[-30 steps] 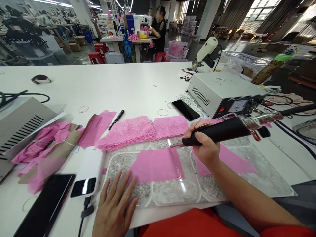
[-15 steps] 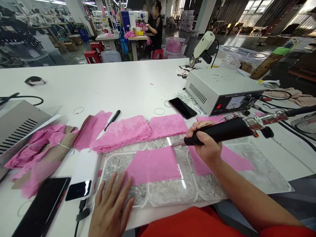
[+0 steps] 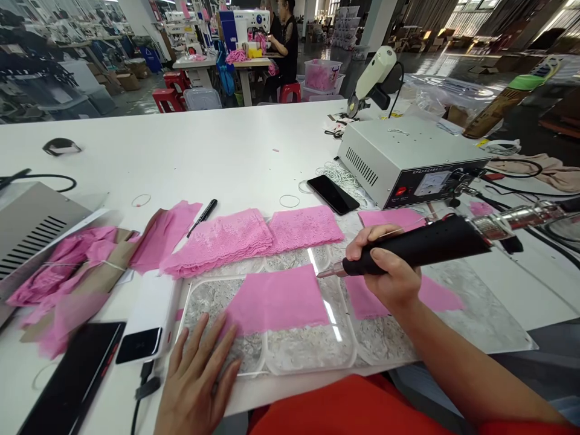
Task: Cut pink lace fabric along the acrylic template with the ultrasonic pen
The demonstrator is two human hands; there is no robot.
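My left hand (image 3: pixel 199 371) lies flat with fingers spread, its fingertips at the lower left edge of a pink fabric piece (image 3: pixel 277 299). That piece rests on a clear, marbled plastic board (image 3: pixel 312 353) with rounded outlines. Wrapped round a black-handled ultrasonic tool (image 3: pixel 435 241) is my right hand (image 3: pixel 392 275). The tool's pointed metal tip is beside the fabric's upper right corner; whether it touches cannot be made out. Another pink piece (image 3: pixel 439 294) lies partly hidden behind my right hand and forearm. Stacked pink lace pieces (image 3: pixel 226 238) lie along the board's far edge.
A grey power box (image 3: pixel 412 157) with a meter stands at the right, cables beside it. On the table are a phone (image 3: pixel 333 194), a pen (image 3: pixel 202 217), a white power bank (image 3: pixel 149 314) and bundled pink fabric (image 3: pixel 81 266). A person (image 3: pixel 285 48) sits at a sewing machine beyond.
My right hand has drawn the tool slightly to the right, and its tip has shifted a little off the fabric's corner. My left hand stays flat at the fabric's edge.
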